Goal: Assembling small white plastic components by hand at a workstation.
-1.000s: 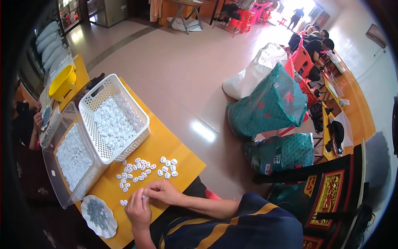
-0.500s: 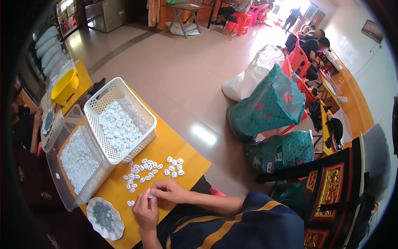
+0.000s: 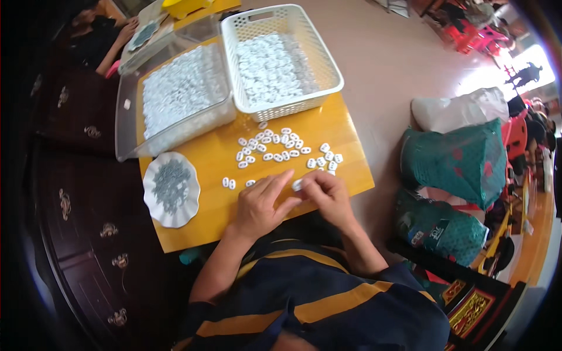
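Note:
Over the near edge of the yellow table (image 3: 234,225), my right hand (image 3: 329,198) pinches a small white plastic piece (image 3: 297,185) between thumb and fingers. My left hand (image 3: 260,203) is beside it, thumb and fingers spread, with nothing visible in it. Past my hands lie loose white oval pieces with dark marks (image 3: 276,139), and a smaller group of white pieces (image 3: 325,158) sits to their right. A fluted white dish (image 3: 151,202) of small grey parts (image 3: 171,186) stands left of my left hand.
A white perforated basket (image 3: 287,111) and a clear plastic bin (image 3: 126,131), both full of small white pieces, stand at the table's far side. Dark drawers (image 3: 88,222) stand left. Large green bags (image 3: 451,164) rest on the floor at right. Another person (image 3: 96,44) sits far left.
The view has turned, so the table now appears more central. My hands, together around a small piece before, have drawn apart; the left fingers have spread, while the right holds a white piece.

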`<state>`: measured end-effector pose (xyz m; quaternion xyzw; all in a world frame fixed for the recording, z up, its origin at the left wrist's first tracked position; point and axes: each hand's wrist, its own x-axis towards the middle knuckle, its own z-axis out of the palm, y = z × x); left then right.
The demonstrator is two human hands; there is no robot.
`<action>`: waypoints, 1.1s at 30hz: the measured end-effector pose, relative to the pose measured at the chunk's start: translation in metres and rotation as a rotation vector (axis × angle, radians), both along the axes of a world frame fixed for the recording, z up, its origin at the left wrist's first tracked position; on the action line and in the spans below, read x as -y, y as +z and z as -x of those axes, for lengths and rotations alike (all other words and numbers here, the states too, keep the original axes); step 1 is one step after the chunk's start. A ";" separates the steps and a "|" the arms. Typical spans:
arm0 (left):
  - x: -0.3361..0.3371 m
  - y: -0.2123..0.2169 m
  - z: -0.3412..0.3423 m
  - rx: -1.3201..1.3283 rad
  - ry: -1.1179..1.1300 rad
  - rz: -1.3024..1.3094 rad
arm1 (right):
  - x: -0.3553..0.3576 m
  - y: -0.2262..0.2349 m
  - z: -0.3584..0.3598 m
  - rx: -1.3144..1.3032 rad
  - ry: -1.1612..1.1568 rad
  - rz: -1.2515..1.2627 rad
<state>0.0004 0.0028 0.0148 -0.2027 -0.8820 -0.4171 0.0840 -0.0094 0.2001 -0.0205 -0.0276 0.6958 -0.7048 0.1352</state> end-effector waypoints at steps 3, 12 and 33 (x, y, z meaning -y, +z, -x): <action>0.002 -0.002 0.005 -0.093 0.081 0.159 | -0.016 0.001 0.010 -0.151 -0.102 -0.199; -0.004 -0.025 0.037 -0.081 0.198 0.443 | -0.036 0.015 0.023 -0.244 -0.294 -0.568; -0.010 -0.010 -0.006 -0.002 0.135 0.573 | -0.043 0.001 0.024 -0.306 -0.267 -0.764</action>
